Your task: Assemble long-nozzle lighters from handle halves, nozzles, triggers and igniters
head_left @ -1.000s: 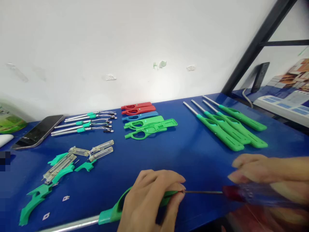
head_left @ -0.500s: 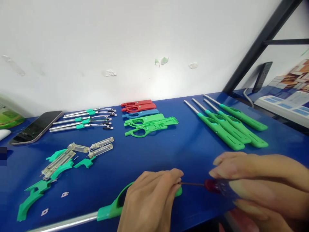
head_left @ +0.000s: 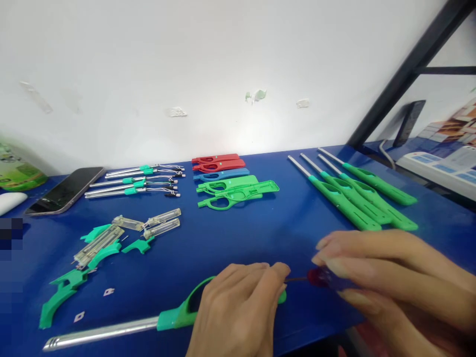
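Under my left hand [head_left: 238, 302] lies a green long-barrelled lighter [head_left: 178, 316], its metal tube pointing left and a bit of its green end showing past my fingers. My left hand is closed over the handle. My right hand [head_left: 390, 282] grips a screwdriver [head_left: 318, 278] with a red and clear handle. Its thin shaft reaches left to my left fingertips, which hide the tip. Further left lie teal triggers [head_left: 59, 297], clear fuel tanks [head_left: 98, 245] and small white pieces [head_left: 79, 316].
Metal tubes with wires [head_left: 134, 184] lie at the back left by a phone [head_left: 67, 190]. Red handle halves [head_left: 217, 163], a blue one [head_left: 221, 174] and green ones [head_left: 238, 192] sit at centre back. Several whole green lighters [head_left: 345, 201] lie at right on the blue table [head_left: 208, 238].
The view has shifted, so things sit slightly further right. My right hand and the screwdriver have come closer to my left hand, and less of the shaft shows.
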The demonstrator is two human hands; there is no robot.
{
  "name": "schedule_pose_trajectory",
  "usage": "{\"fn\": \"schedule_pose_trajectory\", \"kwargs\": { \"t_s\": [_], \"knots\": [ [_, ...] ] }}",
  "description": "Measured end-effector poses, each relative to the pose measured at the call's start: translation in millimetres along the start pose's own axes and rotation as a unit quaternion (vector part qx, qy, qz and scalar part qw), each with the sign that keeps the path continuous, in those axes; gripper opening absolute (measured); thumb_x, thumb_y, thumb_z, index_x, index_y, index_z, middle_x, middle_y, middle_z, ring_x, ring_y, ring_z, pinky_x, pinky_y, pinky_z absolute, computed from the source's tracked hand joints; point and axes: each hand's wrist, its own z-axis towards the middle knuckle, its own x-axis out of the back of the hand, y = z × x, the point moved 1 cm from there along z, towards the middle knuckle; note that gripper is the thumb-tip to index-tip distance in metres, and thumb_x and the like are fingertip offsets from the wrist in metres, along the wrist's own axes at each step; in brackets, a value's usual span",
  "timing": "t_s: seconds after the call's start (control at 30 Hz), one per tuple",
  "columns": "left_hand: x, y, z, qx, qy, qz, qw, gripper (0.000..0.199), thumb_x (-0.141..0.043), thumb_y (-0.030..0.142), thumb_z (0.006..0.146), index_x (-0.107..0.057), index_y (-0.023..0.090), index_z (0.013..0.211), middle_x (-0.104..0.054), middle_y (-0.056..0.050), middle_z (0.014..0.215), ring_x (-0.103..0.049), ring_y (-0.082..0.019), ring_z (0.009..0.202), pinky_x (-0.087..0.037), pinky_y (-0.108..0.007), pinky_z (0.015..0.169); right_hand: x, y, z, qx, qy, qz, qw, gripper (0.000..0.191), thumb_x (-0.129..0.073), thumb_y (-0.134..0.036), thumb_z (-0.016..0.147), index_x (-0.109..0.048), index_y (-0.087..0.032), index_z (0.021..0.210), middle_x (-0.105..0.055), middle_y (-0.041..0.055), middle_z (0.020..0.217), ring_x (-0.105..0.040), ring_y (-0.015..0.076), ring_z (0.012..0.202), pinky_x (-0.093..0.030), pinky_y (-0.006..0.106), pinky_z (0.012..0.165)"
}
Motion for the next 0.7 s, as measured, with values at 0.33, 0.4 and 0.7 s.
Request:
{"fn": "schedule_pose_trajectory", "kwargs": {
  "t_s": [0.33,0.4,0.7],
  "knots": [
    [2.1,-5.3,-24.1,0.001,-0.099,0.168,0.981,0.029,-0.051,0.028,0.107,-0.061,0.021,0.134,-0.077,-0.007,0.124,-0.078,-0.029,0.106,-0.07,-0.047,0.083,-19.5,-11.6,3.6,-0.019,0.014,0.069,0.997,0.033,-0.064,-0.009,0.097,-0.079,-0.031,0.117,-0.084,-0.0019,0.114,-0.082,0.0182,0.096,-0.069,0.023,0.08],
    [2.5,-5.6,-26.7,-0.006,-0.098,0.171,0.98,0.03,-0.048,0.027,0.109,-0.061,0.022,0.135,-0.078,-0.005,0.119,-0.077,-0.028,0.101,-0.07,-0.05,0.08,-26.0,-14.2,2.5,-0.027,0.006,0.091,0.995,0.035,-0.063,-0.008,0.098,-0.079,-0.031,0.119,-0.084,-0.0005,0.107,-0.081,0.0178,0.087,-0.068,0.023,0.07],
    [0.8,-6.3,-29.8,0.013,-0.104,0.142,0.984,0.035,-0.051,0.025,0.108,-0.059,0.022,0.142,-0.076,-0.005,0.122,-0.073,-0.029,0.099,-0.067,-0.05,0.077,-30.6,-18.5,19.4,-0.002,-0.039,0.186,0.982,0.023,-0.07,-0.015,0.097,-0.081,-0.031,0.109,-0.078,0.0031,0.102,-0.079,0.0199,0.088,-0.068,0.028,0.067]
  ]
}}
